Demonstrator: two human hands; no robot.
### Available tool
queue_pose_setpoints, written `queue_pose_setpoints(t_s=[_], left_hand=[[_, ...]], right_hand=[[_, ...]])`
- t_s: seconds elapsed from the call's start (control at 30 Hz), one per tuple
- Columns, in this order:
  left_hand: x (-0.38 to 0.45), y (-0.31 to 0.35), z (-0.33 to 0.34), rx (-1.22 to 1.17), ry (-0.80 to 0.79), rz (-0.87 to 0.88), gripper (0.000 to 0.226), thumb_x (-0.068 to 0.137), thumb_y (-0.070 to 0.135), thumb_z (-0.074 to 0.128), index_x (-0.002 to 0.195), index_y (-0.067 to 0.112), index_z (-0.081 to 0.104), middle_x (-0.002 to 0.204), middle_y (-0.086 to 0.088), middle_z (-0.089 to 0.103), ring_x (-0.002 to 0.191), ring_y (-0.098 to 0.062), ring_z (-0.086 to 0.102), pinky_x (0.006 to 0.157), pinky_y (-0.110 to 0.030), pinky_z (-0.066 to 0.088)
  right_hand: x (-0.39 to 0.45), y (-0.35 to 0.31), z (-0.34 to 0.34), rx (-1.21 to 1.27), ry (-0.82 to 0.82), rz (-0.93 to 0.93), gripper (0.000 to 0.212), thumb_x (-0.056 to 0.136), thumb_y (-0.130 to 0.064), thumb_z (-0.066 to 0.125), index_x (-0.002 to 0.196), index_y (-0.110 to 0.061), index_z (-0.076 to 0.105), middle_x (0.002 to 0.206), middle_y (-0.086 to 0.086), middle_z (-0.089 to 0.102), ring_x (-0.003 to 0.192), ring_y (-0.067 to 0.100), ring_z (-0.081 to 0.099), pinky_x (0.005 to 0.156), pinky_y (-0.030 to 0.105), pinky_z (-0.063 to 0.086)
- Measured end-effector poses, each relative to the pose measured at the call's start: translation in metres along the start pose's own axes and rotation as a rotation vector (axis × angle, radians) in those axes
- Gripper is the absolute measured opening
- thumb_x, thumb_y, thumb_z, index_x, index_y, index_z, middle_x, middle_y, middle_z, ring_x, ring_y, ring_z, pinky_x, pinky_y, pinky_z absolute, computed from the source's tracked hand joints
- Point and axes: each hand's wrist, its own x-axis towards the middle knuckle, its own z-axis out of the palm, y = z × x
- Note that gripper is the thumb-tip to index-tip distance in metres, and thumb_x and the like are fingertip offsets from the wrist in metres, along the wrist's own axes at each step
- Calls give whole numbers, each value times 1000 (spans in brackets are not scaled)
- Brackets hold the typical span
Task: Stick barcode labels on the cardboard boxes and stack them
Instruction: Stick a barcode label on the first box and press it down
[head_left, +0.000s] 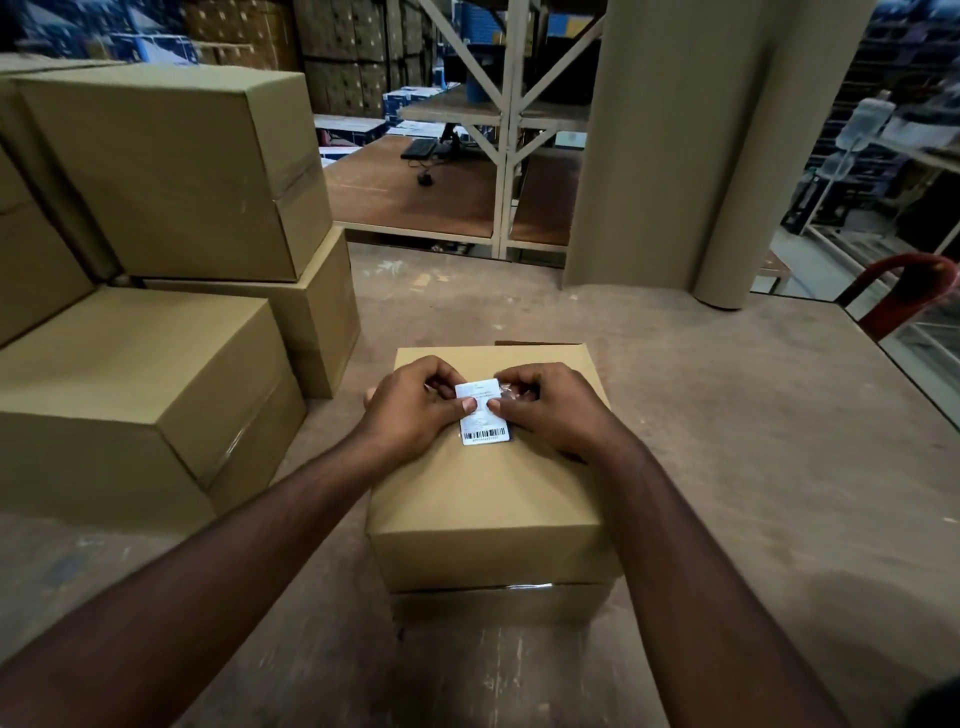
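A small cardboard box (483, 499) stands on the concrete floor in front of me. A white barcode label (483, 423) lies over the far half of its top, barcode end toward me. My left hand (415, 405) pinches the label's left edge between thumb and curled fingers. My right hand (550, 402) pinches the right edge the same way, with a bit of clear film showing under its fingers. Whether the label is stuck down I cannot tell.
Larger cardboard boxes (156, 171) are stacked to the left, one low box (135, 384) nearest me. Tall cardboard rolls (701, 140) stand at the back right, beside a metal shelf frame (506, 130). A red handle (904, 291) sits at the right edge.
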Motion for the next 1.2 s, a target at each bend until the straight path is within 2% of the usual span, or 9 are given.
queue_pose_setpoints(t_s=[0.1,0.27,0.33,0.43,0.53,0.7,0.87,1.1,1.2], left_hand=[[2,-6,-1,-63,-44,34,38,63,61,78,93,41,67,78,18,71,63,1,58,89,-55,52],[2,3,-18,-116,-233,53,24,91,6,76,112,14,67,85,0,67,61,7,55,66,-16,48],[3,5,-23,-86,-287,54,28,93,3,72,119,10,64,89,-3,66,62,8,56,60,-9,45],[6,6,-22,-39,-291,57,29,95,11,72,122,15,64,89,3,66,63,9,56,62,-10,45],[6,7,-20,29,-280,84,10,96,21,71,106,20,70,88,8,68,67,7,56,68,-18,45],[1,10,-27,-51,-299,22,18,98,28,69,101,10,71,91,0,71,77,-8,56,67,-23,47],[-4,14,-33,-240,-323,-30,14,93,14,73,103,5,71,89,2,77,79,-4,67,69,-15,54],[-6,17,-40,-314,-354,-67,18,94,12,71,110,7,73,106,-7,79,95,-14,70,90,-28,56],[-7,21,-35,-327,-288,-56,15,98,16,67,109,8,74,104,-6,79,88,-14,64,80,-25,53]], right_hand=[[3,-1,1,33,2,53,14,88,-24,81,100,-17,80,74,-5,71,64,5,56,64,27,44],[4,-2,3,88,7,118,13,88,-23,83,100,-19,81,85,-1,78,68,7,65,66,25,51],[5,0,4,121,-5,127,14,88,-24,83,100,-20,81,86,-3,80,80,16,75,76,35,59],[5,1,2,160,-22,130,11,88,-23,83,98,-20,81,88,-1,81,86,17,76,88,44,60],[3,-2,1,240,-49,143,6,89,-19,81,95,-17,80,87,3,81,83,16,74,90,45,60],[-5,-11,-4,388,-84,156,2,95,-8,75,94,-8,72,83,11,76,64,8,67,63,22,53],[-8,-14,-5,445,-91,162,8,95,-6,73,90,-10,70,86,14,74,65,11,66,62,22,52],[-13,-18,-13,562,-68,164,10,97,-8,72,89,-9,66,70,1,70,51,3,62,50,18,47],[-19,-18,-20,661,-61,123,8,102,-8,65,95,-5,66,66,-5,71,49,0,59,47,15,44]])
